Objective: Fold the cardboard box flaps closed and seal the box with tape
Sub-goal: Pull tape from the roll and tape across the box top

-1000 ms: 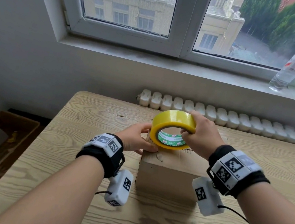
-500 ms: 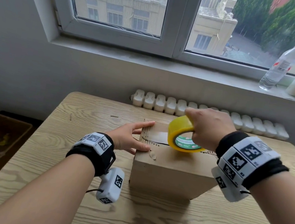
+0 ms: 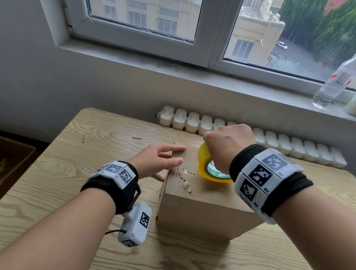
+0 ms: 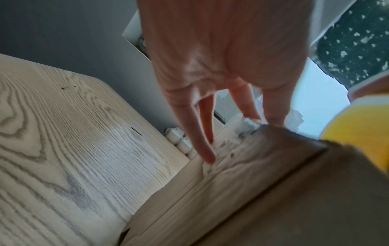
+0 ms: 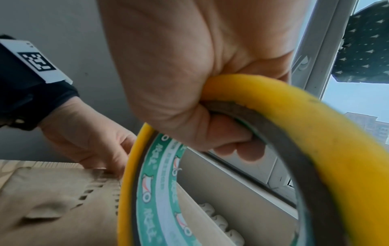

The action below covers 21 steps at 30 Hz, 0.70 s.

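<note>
My right hand point(image 3: 226, 147) grips the tape roll point(image 3: 210, 168) through its stiff core, riding the box point(image 3: 203, 201) mid-desk point(image 3: 68, 187). Left hand point(image 3: 155, 162), at nine o'clock, lies with fingers point(image 4: 202, 146) straight on the box's left edge. The cardboard feels light; it could slide.

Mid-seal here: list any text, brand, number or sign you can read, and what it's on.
Nothing reads clearly.
Tape roll inner core: green and white band of printed characters and red logos, too blurred to read.
Bottle on the sill: red and white label, too small.
Wrist bands: black and white square marker codes with tiny unreadable digits.
Cardboard box: no print visible.
</note>
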Available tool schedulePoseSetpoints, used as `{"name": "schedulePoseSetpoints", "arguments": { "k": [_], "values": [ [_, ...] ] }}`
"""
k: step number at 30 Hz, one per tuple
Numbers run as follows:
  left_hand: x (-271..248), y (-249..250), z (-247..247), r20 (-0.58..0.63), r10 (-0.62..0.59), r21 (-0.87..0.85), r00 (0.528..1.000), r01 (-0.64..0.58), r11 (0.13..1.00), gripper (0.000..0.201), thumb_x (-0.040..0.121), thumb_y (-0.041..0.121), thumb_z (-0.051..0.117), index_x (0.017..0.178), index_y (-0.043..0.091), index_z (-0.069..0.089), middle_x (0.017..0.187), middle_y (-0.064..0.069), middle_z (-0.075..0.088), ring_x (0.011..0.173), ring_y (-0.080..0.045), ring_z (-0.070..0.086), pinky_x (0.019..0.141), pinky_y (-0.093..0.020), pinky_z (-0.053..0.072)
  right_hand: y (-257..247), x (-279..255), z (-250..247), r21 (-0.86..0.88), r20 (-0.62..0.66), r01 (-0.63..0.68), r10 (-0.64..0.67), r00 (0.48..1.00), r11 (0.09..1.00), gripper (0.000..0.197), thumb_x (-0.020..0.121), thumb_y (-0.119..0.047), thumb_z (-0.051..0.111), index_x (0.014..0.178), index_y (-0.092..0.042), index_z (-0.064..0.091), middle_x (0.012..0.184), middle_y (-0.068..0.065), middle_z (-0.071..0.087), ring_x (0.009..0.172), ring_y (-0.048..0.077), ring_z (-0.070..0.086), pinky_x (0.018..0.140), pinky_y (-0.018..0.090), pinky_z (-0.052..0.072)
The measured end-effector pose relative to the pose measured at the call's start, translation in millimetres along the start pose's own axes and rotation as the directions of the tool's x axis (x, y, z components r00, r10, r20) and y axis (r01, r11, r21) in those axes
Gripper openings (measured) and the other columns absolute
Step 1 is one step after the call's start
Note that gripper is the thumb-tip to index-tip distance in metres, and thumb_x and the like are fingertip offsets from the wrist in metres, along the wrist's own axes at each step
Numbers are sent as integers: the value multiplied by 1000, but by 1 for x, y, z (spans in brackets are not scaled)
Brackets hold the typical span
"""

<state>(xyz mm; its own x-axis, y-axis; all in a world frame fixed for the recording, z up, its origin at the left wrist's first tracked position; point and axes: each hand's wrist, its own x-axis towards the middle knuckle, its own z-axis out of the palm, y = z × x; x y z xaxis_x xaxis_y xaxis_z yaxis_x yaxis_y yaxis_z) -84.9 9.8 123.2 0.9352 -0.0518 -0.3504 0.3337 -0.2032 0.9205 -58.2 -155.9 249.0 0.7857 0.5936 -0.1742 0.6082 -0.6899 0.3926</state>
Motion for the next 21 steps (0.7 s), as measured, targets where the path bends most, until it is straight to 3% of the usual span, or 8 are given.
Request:
{"name": "schedulePoseSetpoints", "arguments": {
  "k": [5,9,14,18,21],
  "values": [
    [6,-6,3,-145,101,94,984,-88,992,40,77,20,78,102,49,67,119,-4,62,97,-18,67,71,-40,61,-3,1,0,-11,20,-1,1,1000,1000,25,94,-10,42,108,-16,62,103,1,66,80,23,55,68,31,37],
    [7,3,7,-236,160,300,959,-85,950,41,68,28,83,102,45,67,117,8,64,89,-9,66,81,-36,58,-6,2,-3,-18,51,-9,10,999,1000,23,95,-10,41,106,-16,61,90,0,59,77,22,52,68,31,37],
    [15,18,25,-271,182,566,945,3,824,67,59,47,84,112,30,47,123,3,51,111,-16,51,93,-37,47,-5,1,-4,-3,55,-17,18,998,1000,13,94,-12,43,93,-19,54,83,-2,51,75,22,48,67,30,35],
    [26,26,38,-304,174,618,936,55,784,95,61,43,83,141,28,34,140,0,41,132,-22,38,106,-41,38,-1,-3,0,53,18,-12,11,1000,999,5,88,-14,48,90,-18,50,82,-1,53,75,24,51,65,30,36],
    [32,35,49,-185,297,769,937,-50,638,69,75,39,67,137,29,37,138,0,41,136,-24,35,108,-46,35,6,-3,13,220,-74,7,9,997,975,26,82,-19,55,107,-19,51,100,0,60,97,25,59,67,31,35]
  ]
}}
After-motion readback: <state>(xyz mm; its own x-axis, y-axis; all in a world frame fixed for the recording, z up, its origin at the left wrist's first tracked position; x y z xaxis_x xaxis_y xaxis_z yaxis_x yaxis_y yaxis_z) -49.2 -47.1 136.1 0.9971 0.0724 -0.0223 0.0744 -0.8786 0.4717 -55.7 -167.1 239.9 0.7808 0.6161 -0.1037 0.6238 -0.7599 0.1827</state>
